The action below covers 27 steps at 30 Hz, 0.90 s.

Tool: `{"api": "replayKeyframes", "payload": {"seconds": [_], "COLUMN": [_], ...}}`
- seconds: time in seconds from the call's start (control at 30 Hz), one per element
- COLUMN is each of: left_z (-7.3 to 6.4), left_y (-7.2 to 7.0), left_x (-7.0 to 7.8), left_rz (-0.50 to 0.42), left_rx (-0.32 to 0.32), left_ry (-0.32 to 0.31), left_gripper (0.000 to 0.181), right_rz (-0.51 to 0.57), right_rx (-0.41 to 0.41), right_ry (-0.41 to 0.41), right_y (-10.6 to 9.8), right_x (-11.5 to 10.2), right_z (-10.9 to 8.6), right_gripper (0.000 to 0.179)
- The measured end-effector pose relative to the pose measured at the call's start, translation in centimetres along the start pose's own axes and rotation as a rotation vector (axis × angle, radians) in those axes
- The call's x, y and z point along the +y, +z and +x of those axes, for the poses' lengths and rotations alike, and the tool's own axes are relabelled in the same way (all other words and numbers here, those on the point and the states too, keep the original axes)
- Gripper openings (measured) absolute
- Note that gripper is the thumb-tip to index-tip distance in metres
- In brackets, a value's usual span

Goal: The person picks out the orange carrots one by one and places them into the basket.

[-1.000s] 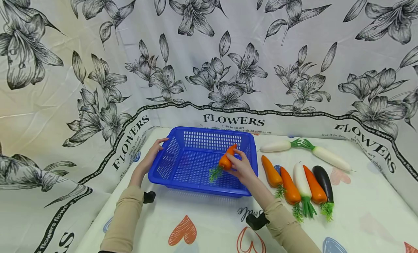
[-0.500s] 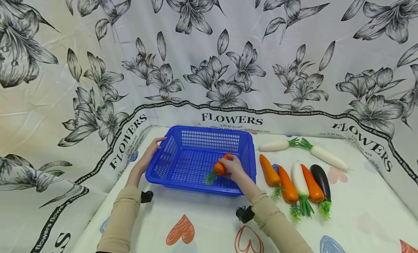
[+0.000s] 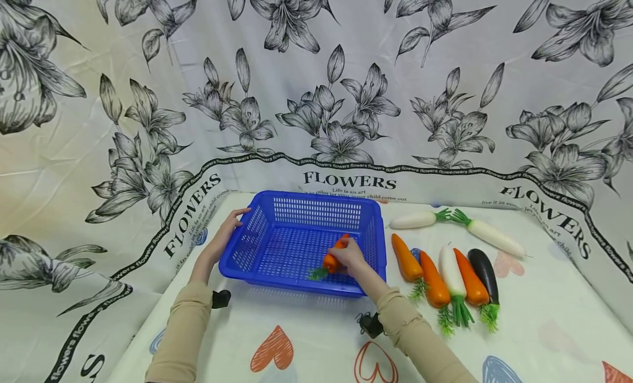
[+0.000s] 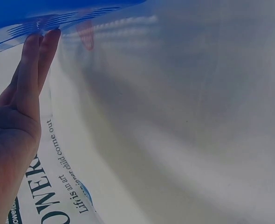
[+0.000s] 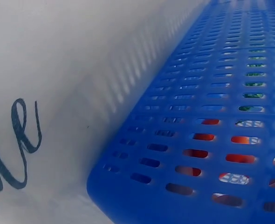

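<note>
A blue plastic basket (image 3: 296, 251) with slotted walls stands on the table. My right hand (image 3: 348, 255) reaches down inside it and grips an orange carrot (image 3: 331, 262) with green leaves, low over the basket floor near the front right. Through the slots in the right wrist view, bits of the carrot (image 5: 240, 158) show; the hand itself is mostly hidden there. At the basket's left end, my left hand (image 3: 223, 240) touches the rim. The left wrist view shows this left hand (image 4: 23, 102) with long straight fingers, tips against the basket's side (image 4: 58, 14).
Right of the basket lie more carrots (image 3: 406, 257), a white radish (image 3: 452, 273) and an eggplant (image 3: 484, 276) in a row. Two further white radishes (image 3: 415, 220) lie behind them. A flower-print cloth (image 3: 316, 125) hangs at the back.
My right hand has lowered the carrot deeper into the basket and slightly left. The left hand stays at the rim. The whole view has shifted a little.
</note>
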<state>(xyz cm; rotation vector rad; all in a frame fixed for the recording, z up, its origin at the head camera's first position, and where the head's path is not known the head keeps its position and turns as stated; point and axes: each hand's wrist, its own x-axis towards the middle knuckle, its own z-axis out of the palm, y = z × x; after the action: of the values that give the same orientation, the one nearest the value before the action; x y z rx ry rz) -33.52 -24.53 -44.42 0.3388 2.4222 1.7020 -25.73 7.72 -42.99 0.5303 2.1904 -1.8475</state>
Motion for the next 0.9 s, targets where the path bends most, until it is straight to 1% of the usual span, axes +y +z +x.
{"api": "replayKeyframes", "payload": {"seconds": [0.1, 0.2, 0.33, 0.37, 0.47, 0.57, 0.6, 0.7, 0.8, 0.9], "left_z": [0.0, 0.0, 0.0, 0.0, -0.1, -0.5, -0.6, -1.1, -1.4, -1.5], "left_y": [0.0, 0.0, 0.0, -0.1, 0.0, 0.1, 0.2, 0.4, 0.5, 0.5], "left_x": [-0.1, -0.1, -0.1, -0.1, 0.4, 1.3, 1.6, 2.5, 2.9, 3.0], "left_rz": [0.002, -0.011, -0.026, -0.023, -0.027, -0.041, -0.046, -0.043, -0.035, -0.033], "left_rx": [0.0, -0.003, -0.01, -0.011, -0.011, -0.01, -0.01, -0.012, -0.014, -0.016], "left_ry": [0.002, 0.001, -0.003, -0.004, -0.014, -0.025, -0.027, -0.027, -0.025, -0.023], "left_gripper": [0.053, 0.053, 0.053, 0.054, 0.054, 0.054, 0.054, 0.054, 0.054, 0.055], "right_rz": [-0.03, -0.038, -0.065, -0.069, -0.081, -0.037, -0.024, 0.016, 0.018, 0.004], "right_rx": [-0.001, -0.002, -0.032, -0.049, -0.077, -0.113, -0.119, -0.162, -0.204, -0.244], "right_ry": [-0.01, -0.005, -0.016, -0.034, -0.038, -0.025, -0.009, -0.015, -0.028, -0.03], "right_y": [0.0, 0.1, 0.3, 0.3, 0.4, 0.3, 0.3, 0.3, 0.2, 0.2], "right_x": [0.0, 0.0, 0.6, 1.0, 1.2, 0.8, 0.3, -0.2, -0.3, -0.3], "right_z": [-0.2, -0.1, 1.0, 1.7, 2.3, 1.8, 1.1, 0.3, -0.1, -0.1], "right_gripper": [0.056, 0.057, 0.062, 0.065, 0.07, 0.071, 0.069, 0.065, 0.061, 0.058]}}
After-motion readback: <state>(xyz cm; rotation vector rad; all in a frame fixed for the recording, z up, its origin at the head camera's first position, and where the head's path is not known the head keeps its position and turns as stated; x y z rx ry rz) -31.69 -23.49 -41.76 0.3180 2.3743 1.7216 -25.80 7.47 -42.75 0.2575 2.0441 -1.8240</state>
